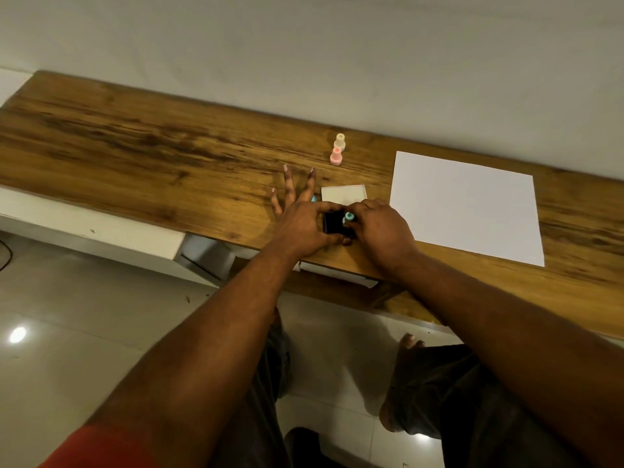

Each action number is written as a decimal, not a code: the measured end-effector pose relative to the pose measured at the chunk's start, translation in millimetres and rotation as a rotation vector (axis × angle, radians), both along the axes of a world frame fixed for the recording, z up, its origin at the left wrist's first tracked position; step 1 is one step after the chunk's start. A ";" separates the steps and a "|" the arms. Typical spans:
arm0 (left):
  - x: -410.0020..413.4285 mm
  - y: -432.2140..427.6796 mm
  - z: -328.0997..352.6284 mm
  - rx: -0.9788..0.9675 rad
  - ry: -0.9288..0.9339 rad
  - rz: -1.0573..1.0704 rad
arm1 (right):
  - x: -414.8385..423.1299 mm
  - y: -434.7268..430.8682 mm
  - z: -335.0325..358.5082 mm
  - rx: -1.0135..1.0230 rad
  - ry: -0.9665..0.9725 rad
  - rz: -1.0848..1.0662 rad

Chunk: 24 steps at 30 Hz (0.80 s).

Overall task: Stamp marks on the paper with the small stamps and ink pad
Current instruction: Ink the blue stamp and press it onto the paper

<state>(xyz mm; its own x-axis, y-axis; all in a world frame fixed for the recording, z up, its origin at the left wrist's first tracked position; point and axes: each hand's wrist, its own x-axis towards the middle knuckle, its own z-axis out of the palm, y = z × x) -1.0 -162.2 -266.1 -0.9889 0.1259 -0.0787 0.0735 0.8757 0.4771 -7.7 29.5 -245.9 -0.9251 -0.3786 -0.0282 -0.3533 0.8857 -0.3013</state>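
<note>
The paper [466, 207], right of centre, is unmarked, so all stamping remains. At centre, the left hand [304, 224] pinches the ink pad [332, 222], its other fingers splayed; the right hand [378, 228] grips a blue stamp [348, 217] on the pad, seemingly inking it.

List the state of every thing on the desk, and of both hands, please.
ink pad: open, dark pad exposed.
white lid: off, lying behind the ink pad.
blue stamp: standing on the ink pad.
pink stamp: upright, untouched.
cream stamp: upright, untouched.
paper: flat, blank.
left hand: holds the ink pad's edge.
right hand: pinches the blue stamp.
</note>
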 end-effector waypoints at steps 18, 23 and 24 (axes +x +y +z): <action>-12.5 13.2 20.9 -0.145 0.117 -0.225 | -15.1 24.4 16.5 -0.506 0.025 -0.095; -16.5 45.0 21.8 -0.193 0.118 -0.242 | -46.2 80.3 23.4 -0.724 0.107 -0.385; -18.3 54.5 21.3 -0.201 0.132 -0.247 | -52.9 88.9 20.1 -0.711 0.113 -0.422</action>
